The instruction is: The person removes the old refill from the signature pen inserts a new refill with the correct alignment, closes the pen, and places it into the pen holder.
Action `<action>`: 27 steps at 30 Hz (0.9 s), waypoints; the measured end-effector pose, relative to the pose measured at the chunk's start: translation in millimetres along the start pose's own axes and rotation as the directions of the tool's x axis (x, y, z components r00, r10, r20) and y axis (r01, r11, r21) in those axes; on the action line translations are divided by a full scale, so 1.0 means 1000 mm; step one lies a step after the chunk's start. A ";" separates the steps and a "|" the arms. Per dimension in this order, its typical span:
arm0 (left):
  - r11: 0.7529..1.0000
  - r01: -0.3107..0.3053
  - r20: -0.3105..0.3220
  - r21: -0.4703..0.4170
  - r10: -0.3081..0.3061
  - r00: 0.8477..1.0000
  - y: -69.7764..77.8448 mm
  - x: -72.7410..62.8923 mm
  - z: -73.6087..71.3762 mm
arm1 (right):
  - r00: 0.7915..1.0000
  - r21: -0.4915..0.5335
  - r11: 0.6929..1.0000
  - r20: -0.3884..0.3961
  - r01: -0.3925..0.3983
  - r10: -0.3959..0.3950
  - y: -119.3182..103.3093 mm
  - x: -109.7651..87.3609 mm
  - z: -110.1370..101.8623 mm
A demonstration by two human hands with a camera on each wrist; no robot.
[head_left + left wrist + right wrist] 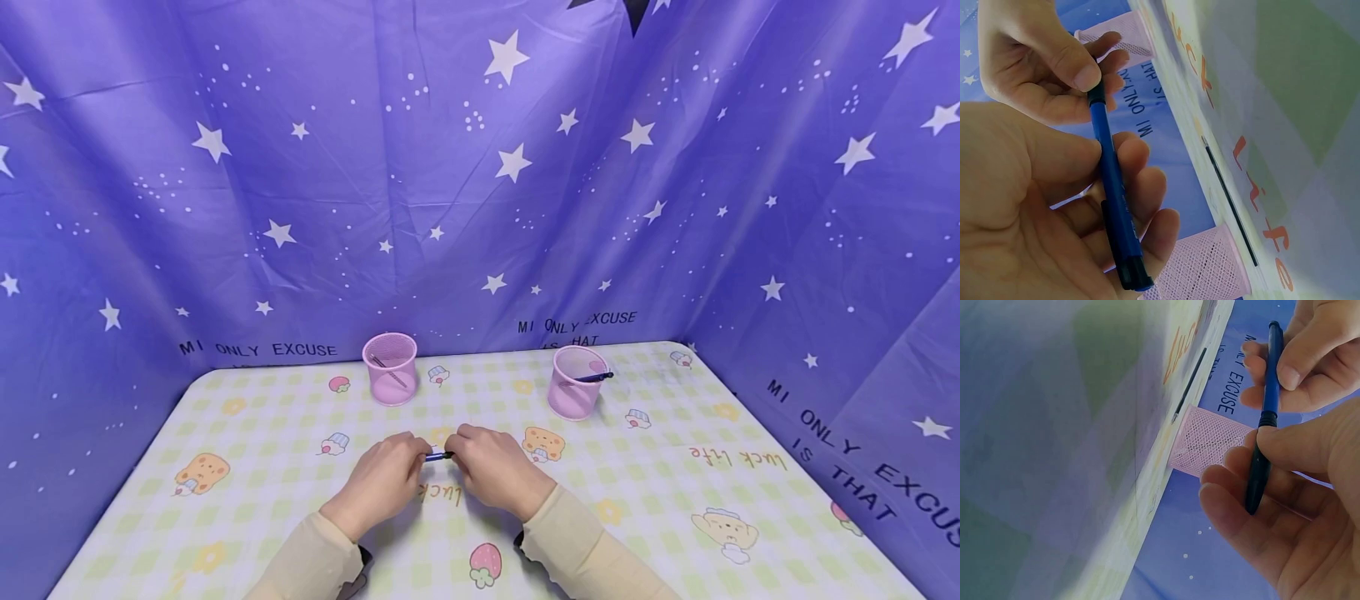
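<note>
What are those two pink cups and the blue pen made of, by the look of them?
The left pink mesh cup and the right pink mesh cup look like painted wire mesh, probably metal: fine see-through holes show in their walls. The blue pen, held by the left hand and right hand, looks like smooth, slightly glossy plastic.

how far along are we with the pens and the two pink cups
Done: each pink mesh cup, left cup and right cup, already holds one pen. In hand: left hand and right hand grip a blue pen together above the table. Left: that pen isn't in a cup yet.
</note>
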State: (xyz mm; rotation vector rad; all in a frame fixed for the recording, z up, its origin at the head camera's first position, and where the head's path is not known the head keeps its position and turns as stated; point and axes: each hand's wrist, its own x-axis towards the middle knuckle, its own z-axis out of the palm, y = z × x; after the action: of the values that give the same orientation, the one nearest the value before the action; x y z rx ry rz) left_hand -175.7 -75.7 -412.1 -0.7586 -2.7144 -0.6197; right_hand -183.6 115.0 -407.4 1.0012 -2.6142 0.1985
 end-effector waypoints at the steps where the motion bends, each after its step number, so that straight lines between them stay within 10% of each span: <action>1: 1.000 0.000 0.000 0.000 0.000 1.000 0.000 0.000 0.000 | 1.000 0.001 1.000 0.001 -0.001 0.001 0.000 0.000 0.000; 27: 0.999 -0.034 -0.081 -0.012 0.033 0.996 0.000 -0.001 0.001 | 1.000 0.012 1.000 0.003 0.003 -0.003 0.001 0.000 0.001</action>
State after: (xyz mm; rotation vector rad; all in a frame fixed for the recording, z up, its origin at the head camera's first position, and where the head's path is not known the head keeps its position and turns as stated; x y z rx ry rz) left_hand -175.2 -75.8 -412.9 -0.7642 -2.6216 -0.6476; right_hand -184.1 115.4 -408.3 1.0100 -2.6176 0.2128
